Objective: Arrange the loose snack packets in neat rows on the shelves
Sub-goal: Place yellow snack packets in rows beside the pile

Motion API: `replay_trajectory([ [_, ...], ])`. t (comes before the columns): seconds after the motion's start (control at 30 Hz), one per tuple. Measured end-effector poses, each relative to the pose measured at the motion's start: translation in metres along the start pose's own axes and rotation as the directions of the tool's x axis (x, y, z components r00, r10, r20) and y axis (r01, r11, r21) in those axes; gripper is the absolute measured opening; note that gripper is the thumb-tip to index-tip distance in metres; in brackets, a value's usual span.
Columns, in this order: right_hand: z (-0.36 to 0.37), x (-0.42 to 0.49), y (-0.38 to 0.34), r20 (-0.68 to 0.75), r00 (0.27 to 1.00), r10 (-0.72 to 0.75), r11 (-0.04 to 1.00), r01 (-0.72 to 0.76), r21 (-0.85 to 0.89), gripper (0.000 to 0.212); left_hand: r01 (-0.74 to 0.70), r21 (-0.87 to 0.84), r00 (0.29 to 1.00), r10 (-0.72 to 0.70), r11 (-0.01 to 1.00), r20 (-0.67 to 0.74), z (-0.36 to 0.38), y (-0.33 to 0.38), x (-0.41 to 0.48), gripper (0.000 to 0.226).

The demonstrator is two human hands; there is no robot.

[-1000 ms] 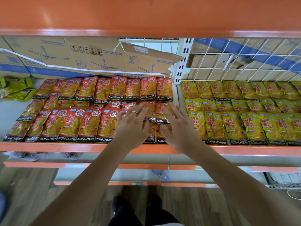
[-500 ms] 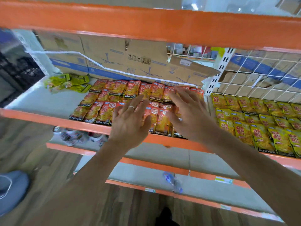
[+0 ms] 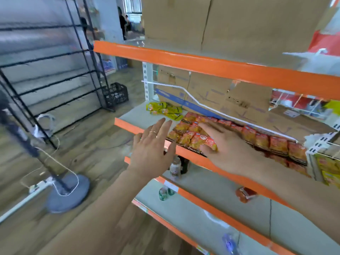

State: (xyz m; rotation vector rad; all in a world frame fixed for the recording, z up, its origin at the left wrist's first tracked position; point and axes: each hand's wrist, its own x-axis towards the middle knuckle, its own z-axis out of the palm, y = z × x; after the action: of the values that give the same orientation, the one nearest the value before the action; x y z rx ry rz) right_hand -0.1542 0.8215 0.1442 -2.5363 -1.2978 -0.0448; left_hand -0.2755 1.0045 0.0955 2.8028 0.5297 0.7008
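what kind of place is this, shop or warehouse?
Most likely a small retail shop, possibly its stockroom. Evidence: tiered orange-edged shelves, red snack packets laid out in display rows, and cardboard cartons stored on the top shelf.

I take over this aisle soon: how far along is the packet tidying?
Done: the red packets lie in rows on the shelf. In hand: the right hand lies flat over the front rows; the left hand hovers open, holding nothing. Left: the yellow-green packets sit in a loose heap at the back left.
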Motion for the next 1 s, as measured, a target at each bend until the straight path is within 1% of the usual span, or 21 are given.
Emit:
replay_trajectory([
  [0.1,-0.004,0.015,-0.024,-0.025,0.998,-0.059,0.998,0.059,0.020,0.066,0.025,0.029,0.999,-0.024,0.999,-0.036,-0.018,-0.018,-0.001,0.071],
  [0.23,-0.004,0.033,-0.051,-0.051,0.994,-0.101,0.995,0.102,0.023,0.067,0.071,0.067,0.995,-0.066,0.995,-0.072,-0.036,-0.034,-0.001,0.069],
  [0.4,0.003,0.050,-0.065,-0.045,0.990,-0.136,0.989,0.139,0.053,0.067,0.126,0.101,0.991,-0.119,0.987,-0.067,-0.042,-0.048,-0.002,0.065],
  [0.5,0.008,0.061,-0.066,-0.046,0.985,-0.168,0.985,0.170,0.041,0.065,0.115,0.155,0.991,-0.102,0.981,-0.091,-0.036,-0.053,0.002,0.064],
  [0.63,0.010,0.076,-0.059,-0.041,0.983,-0.181,0.981,0.183,0.058,0.065,0.127,0.156,0.990,-0.116,0.980,-0.078,-0.026,-0.052,0.018,0.066],
  [0.8,0.005,0.101,-0.043,-0.002,0.988,-0.151,0.984,0.151,0.092,0.067,0.143,0.157,0.988,-0.134,0.977,-0.071,-0.015,-0.052,0.049,0.069],
  [1.0,0.003,0.128,-0.024,0.002,0.982,-0.186,0.977,0.185,0.110,0.067,0.179,0.147,0.982,-0.168,0.973,-0.083,0.000,-0.049,0.077,0.069],
])
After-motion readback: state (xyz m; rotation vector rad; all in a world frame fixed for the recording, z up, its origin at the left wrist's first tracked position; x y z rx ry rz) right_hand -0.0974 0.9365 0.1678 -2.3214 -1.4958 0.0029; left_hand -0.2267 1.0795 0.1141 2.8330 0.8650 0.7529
